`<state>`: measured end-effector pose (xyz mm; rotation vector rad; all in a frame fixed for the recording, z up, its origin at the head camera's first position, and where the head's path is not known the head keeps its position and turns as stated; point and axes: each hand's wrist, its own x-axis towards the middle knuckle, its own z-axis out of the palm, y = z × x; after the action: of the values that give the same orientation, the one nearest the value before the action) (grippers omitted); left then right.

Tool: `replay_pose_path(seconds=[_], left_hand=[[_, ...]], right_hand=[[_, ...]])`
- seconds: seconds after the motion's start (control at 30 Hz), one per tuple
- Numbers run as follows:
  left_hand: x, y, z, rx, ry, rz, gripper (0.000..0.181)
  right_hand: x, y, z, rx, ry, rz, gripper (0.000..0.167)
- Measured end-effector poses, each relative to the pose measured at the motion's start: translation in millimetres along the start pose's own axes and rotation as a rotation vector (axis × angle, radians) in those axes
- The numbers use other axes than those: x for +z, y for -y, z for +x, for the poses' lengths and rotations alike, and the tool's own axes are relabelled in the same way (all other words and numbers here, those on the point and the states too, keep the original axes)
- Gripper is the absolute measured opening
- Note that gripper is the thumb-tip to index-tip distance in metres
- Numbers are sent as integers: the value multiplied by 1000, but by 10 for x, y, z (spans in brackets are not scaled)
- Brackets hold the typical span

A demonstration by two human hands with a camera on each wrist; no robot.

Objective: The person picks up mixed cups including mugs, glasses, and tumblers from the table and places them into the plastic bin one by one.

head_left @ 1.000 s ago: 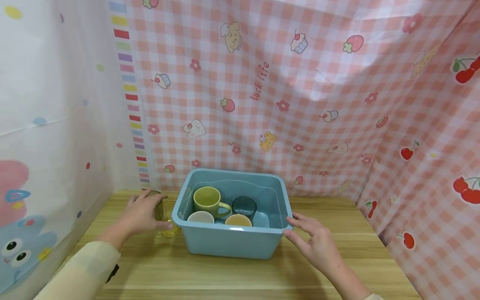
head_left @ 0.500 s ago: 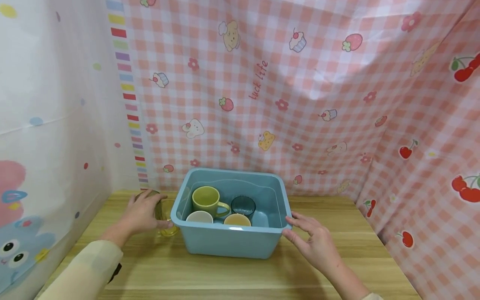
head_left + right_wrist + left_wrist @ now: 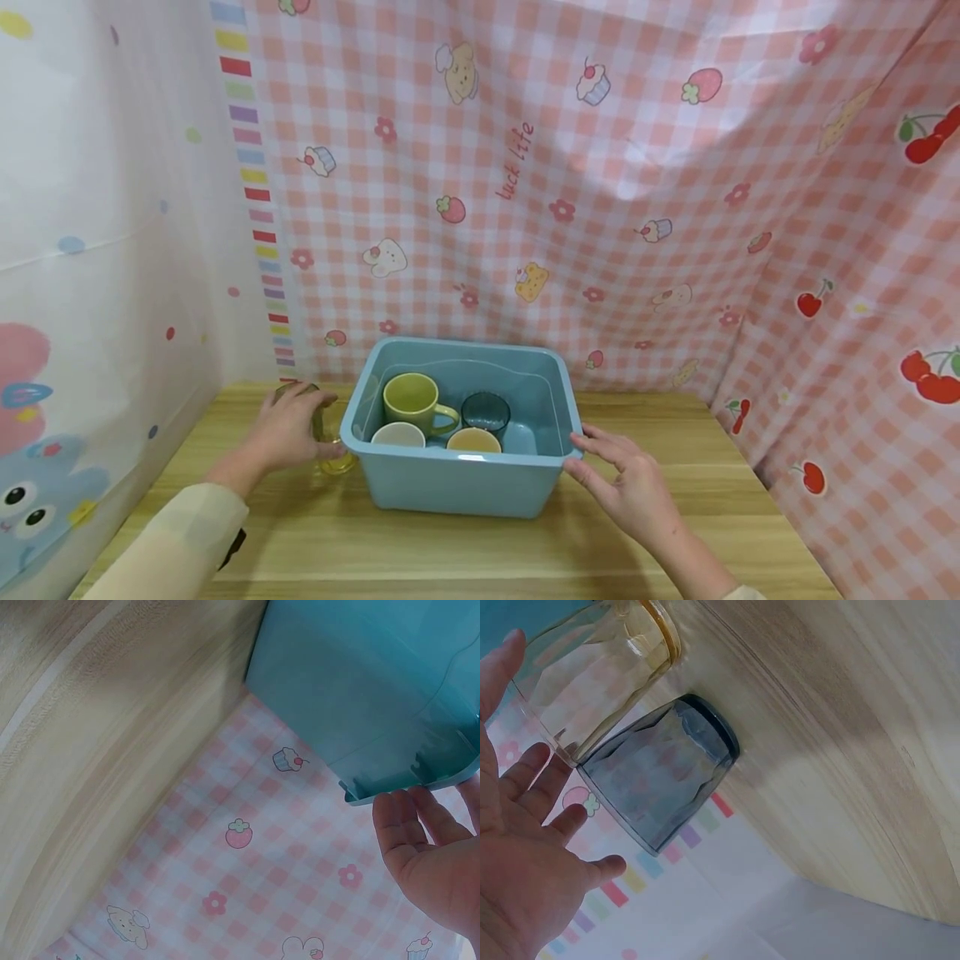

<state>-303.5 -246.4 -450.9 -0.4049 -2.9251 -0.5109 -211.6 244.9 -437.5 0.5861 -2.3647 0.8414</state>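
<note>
My left hand (image 3: 288, 429) is around the upper part of a clear amber drinking glass (image 3: 592, 682), thumb on one side and fingertips at the rim on the other. Beside it on the table stands a smoky grey-blue glass (image 3: 660, 772), mostly covered by the hand in the head view. A light-blue plastic bin (image 3: 465, 483) sits to the right. My right hand (image 3: 630, 483) touches the bin's front right corner with fairly straight fingers and thumb. Inside the bin are a green mug (image 3: 408, 400), a white cup (image 3: 399, 435), a tan cup (image 3: 474, 442) and a dark teal glass (image 3: 486, 412).
The wood-grain table (image 3: 420, 550) carries all of this. A pink checked cloth (image 3: 480, 250) hangs right behind the bin, and a white patterned cloth (image 3: 135, 200) closes off the left side. More checked cloth borders the right.
The left hand and the amber glass barely move. The right hand stays at the bin's corner. Only a slight shift of the head view shows.
</note>
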Motion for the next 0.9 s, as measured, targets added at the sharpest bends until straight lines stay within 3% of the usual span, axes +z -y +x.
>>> replay_pose_path(seconds=[0.5, 0.9], left_hand=[[40, -11, -42, 19, -51, -4, 83], [-39, -25, -96, 21, -70, -24, 85]], right_hand=[[8, 1, -15, 31, 22, 8, 37], [3, -12, -5, 21, 13, 21, 36]])
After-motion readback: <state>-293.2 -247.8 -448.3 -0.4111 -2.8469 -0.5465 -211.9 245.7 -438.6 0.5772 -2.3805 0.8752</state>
